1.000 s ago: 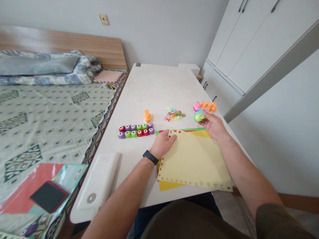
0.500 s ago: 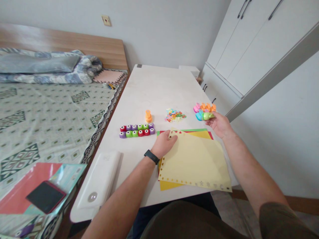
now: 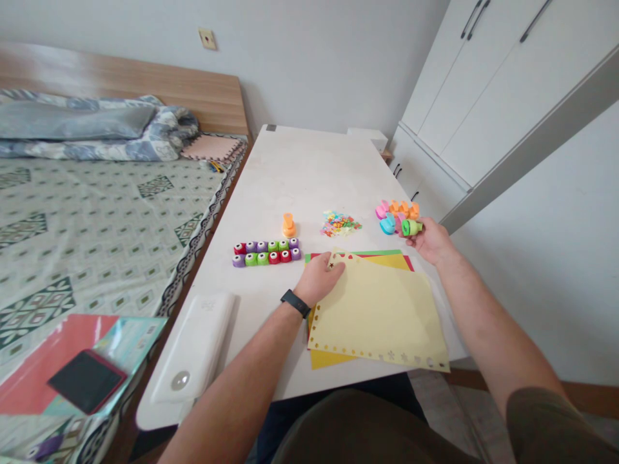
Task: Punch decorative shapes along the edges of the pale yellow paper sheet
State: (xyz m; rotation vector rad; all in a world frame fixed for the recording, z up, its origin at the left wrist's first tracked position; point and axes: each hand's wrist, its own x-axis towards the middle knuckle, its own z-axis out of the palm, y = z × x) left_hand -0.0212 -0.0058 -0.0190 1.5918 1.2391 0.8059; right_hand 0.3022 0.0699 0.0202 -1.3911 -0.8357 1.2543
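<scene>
You are at a smooth white table running away beyond both your hands to a pale wall; far left of your left hand is a bed with a patterned cover, and beyond your right hand stand white cabinets. Under your left hand lies a matte cream sheet with small shaped holes along its edges, over yellow, red and green sheets. Just left of that hand, twelve small rounded punches form two rows, with an orange punch behind them. Between and beyond your hands is a loose heap of bright paper cutouts. Your right hand is closed at the fingertips on a glossy green punch, with a blue punch left of it and pink and orange punches beyond. Your left hand is part-curled on the cream sheet's far left corner, thumb spread; whether it pinches or merely presses, you cannot tell.
</scene>
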